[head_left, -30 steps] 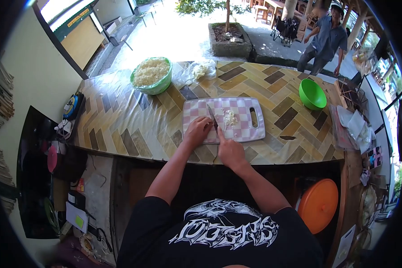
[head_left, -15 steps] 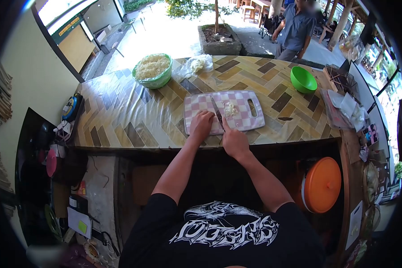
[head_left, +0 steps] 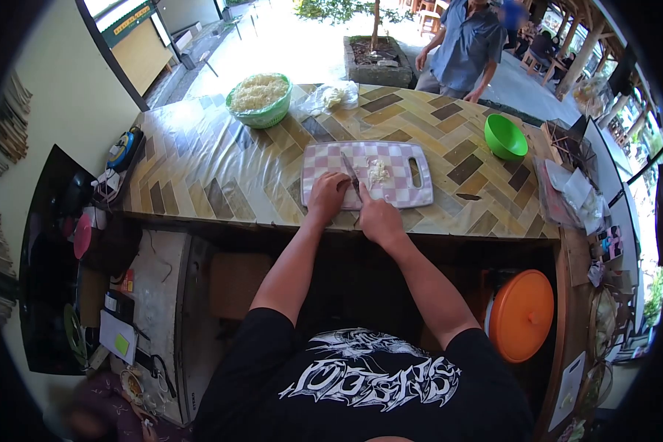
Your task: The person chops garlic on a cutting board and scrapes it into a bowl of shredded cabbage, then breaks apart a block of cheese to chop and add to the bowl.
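Observation:
A pink-and-white checked cutting board (head_left: 399, 194) lies near the front edge of the table. My right hand (head_left: 379, 219) is wrapped round the handle of a knife (head_left: 349, 166), its index finger stretched along the blade, which points away from me. Beside the blade on the left, my left hand (head_left: 328, 194) rests on the board with curled fingers; whatever they hold is hidden. Small pale chopped pieces (head_left: 378, 171) form a little heap to the right of the knife.
Behind the board stand a green bowl heaped with pale shreds (head_left: 260, 96) and a plastic bag (head_left: 334, 96). A bright green bowl (head_left: 505, 137) sits at the right. An orange-lidded container (head_left: 523, 315) is below the tabletop. A person (head_left: 467, 48) stands beyond the table.
The view has shifted slightly. The person beyond the table has come nearer and moved left. More of a person in purple patterned clothing shows at lower left. My hands stay at the board.

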Available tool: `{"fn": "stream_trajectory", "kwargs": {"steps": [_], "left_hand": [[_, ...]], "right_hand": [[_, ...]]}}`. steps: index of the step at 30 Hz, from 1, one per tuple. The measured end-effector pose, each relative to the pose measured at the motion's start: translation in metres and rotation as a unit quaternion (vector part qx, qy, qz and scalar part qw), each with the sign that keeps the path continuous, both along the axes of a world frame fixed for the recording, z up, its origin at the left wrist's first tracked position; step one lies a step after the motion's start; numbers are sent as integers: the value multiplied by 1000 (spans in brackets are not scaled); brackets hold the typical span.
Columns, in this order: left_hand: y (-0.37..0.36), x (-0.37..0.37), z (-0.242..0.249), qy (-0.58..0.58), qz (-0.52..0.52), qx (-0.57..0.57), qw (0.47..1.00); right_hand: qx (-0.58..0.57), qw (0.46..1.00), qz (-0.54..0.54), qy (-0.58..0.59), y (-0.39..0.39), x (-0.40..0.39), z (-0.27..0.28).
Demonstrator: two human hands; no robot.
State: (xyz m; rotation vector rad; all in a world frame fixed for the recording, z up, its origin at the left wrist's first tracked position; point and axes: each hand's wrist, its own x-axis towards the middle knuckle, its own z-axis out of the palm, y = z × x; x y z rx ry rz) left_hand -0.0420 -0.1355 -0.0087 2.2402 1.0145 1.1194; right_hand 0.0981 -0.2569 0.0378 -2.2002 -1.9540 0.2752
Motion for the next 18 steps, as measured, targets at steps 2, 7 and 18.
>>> {"fn": "stream_trajectory", "kwargs": {"steps": [2, 7, 18], "left_hand": [[0, 1, -4, 7, 4, 6, 1000], [-11, 8, -4, 22, 40, -8, 999], [-44, 24, -9, -10, 81, -13, 997]], "right_hand": [[3, 1000, 5, 1, -7, 1, 11], [-8, 1000, 3, -20, -28, -5, 12], [-36, 999, 16, -14, -50, 13, 13]]}}
